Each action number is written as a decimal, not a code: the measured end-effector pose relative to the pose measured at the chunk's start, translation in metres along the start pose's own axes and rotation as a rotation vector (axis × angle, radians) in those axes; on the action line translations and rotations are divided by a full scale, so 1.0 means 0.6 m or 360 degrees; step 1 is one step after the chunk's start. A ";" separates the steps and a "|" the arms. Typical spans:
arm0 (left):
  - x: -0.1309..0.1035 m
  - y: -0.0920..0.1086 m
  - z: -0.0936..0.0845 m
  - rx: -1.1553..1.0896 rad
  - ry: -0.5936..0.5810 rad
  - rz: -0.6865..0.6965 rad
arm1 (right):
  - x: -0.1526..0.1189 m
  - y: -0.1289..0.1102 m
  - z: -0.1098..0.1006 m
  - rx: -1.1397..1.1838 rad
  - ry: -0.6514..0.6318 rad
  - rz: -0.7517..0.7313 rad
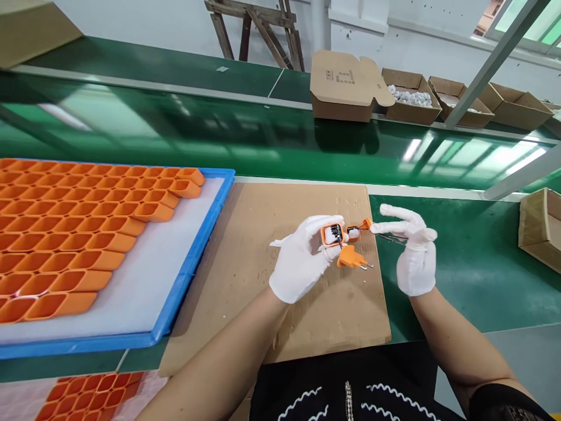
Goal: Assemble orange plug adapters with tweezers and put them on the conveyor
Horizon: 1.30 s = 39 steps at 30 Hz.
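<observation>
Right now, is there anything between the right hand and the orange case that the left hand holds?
Nothing separate blocks it. The left hand holds the orange case. The right hand pinches a small orange piece beside it, joined to the case by thin wires. An orange plug part hangs just below.

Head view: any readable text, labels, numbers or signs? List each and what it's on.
Nothing legible.
Closed cardboard box beyond the belt: dark printed marks on its lid, too small and blurred to read.
Small white tag on the far green surface: too small to tell whether it bears any text.
Orange housing held in the left hand: no marking visible.
</observation>
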<state>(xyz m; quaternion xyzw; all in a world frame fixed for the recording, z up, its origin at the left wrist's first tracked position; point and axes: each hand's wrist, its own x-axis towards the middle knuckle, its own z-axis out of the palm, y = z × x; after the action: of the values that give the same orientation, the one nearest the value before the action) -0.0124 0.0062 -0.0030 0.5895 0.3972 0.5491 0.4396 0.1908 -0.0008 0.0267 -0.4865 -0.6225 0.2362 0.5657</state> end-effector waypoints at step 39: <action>-0.004 0.008 0.003 0.0583 -0.0216 -0.0077 | 0.002 0.006 -0.012 -0.1437 -0.0369 -0.0909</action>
<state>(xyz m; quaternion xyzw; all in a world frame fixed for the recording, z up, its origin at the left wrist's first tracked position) -0.0108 0.0026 0.0012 0.6856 0.4739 0.4160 0.3638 0.1991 0.0000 0.0262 -0.4634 -0.8277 -0.1653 0.2699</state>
